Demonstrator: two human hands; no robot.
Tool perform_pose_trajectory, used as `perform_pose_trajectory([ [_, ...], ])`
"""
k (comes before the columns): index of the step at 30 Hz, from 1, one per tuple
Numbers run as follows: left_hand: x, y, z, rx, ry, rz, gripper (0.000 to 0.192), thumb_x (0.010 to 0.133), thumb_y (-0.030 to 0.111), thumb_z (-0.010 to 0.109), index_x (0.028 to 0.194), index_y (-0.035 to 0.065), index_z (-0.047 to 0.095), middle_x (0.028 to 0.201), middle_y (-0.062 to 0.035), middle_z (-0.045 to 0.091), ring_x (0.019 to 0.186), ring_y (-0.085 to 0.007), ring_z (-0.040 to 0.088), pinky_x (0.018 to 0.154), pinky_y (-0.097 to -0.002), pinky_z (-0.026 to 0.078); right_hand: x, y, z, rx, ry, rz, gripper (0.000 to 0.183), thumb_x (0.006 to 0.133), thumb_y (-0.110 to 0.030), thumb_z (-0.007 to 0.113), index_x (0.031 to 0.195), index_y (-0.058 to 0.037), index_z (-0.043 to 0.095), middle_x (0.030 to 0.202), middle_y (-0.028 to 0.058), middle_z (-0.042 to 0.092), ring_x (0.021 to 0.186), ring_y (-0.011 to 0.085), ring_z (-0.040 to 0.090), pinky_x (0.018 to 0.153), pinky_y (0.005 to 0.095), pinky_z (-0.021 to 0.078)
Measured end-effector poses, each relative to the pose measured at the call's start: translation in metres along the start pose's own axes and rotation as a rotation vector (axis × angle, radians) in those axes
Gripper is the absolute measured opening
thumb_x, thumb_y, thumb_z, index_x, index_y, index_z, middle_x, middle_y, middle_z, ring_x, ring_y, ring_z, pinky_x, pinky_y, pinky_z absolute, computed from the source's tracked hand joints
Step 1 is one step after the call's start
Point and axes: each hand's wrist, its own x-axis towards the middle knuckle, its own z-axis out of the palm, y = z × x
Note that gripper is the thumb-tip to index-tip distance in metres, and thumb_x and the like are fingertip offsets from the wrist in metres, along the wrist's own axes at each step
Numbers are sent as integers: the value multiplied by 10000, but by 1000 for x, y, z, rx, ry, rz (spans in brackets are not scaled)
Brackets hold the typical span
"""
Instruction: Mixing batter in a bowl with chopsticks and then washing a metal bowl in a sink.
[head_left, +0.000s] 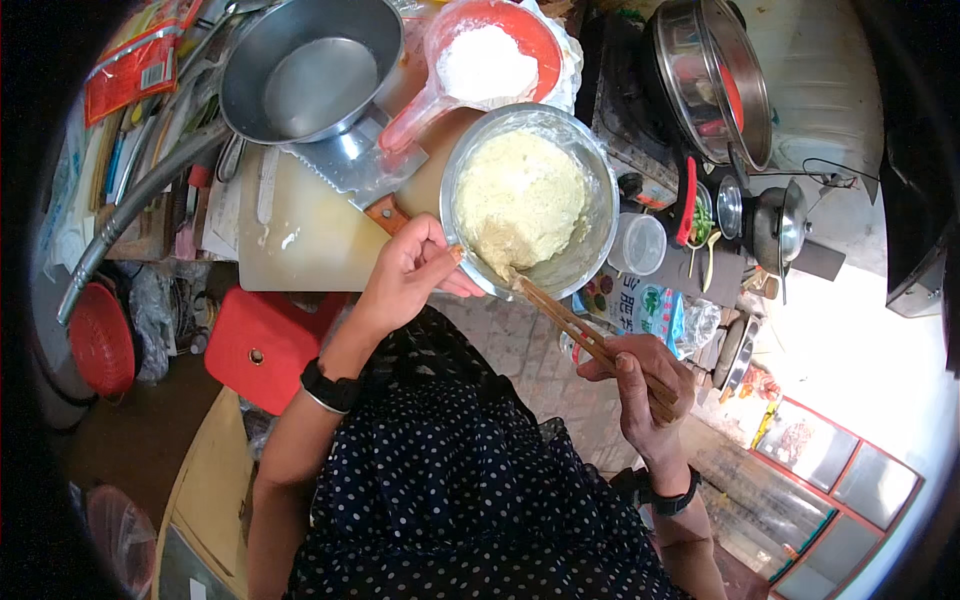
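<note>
A metal bowl holds a pale yellow, lumpy dough or batter, with a browner patch near its lower rim. My left hand is at the bowl's lower left rim, its thumb on the edge and the other fingers partly hidden beneath. In my right hand is a pair of wooden chopsticks; their tips reach into the mixture just inside the near rim. Behind the bowl stands a red plastic scoop or strainer with white flour in it.
At the upper left, a grey metal basin sits over a cleaver on a cutting board. A clear plastic cup stands right of the bowl, near a stove with a large steel pot. A red stool is below the board.
</note>
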Motion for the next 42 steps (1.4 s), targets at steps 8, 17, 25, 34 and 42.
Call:
perform_pose_trajectory([
  [8, 0, -1, 1, -56, -5, 15, 95, 947, 38, 452, 925, 36, 360, 825, -163, 621, 738, -305, 686, 602, -315, 584, 11, 26, -42, 4, 142, 159, 196, 951, -85, 487, 944, 88, 580, 851, 128, 618, 716, 198, 659, 638, 276, 530],
  [17, 0, -2, -1, 34, 6, 14, 83, 952, 39, 437, 923, 40, 359, 833, -162, 618, 739, -304, 685, 610, -323, 586, -5, -1, -28, -191, 43, 46, 146, 918, -57, 500, 920, 56, 593, 754, 137, 648, 673, 193, 648, 609, 295, 497],
  [25, 0, -1, 1, 12, 12, -9, 80, 952, 43, 440, 920, 40, 367, 849, -163, 617, 743, -295, 685, 628, -327, 586, -9, -18, -24, -226, 38, 44, 76, 891, -26, 520, 850, 16, 568, 714, 110, 665, 672, 202, 625, 657, 329, 498],
  [34, 0, 3, 3, -3, 12, -15, 93, 949, 49, 455, 912, 32, 372, 842, -152, 621, 751, -281, 685, 623, -311, 580, -7, -7, -36, -77, 123, 189, 166, 928, -80, 499, 937, 62, 584, 766, 133, 649, 668, 212, 664, 644, 304, 521],
  [42, 0, 2, 2, -16, 21, -28, 90, 948, 38, 451, 906, 23, 373, 834, -146, 618, 765, -277, 685, 629, -302, 575, 6, -20, 4, -60, 62, -15, 108, 893, -12, 534, 911, 73, 597, 865, 167, 636, 706, 214, 661, 611, 294, 532],
])
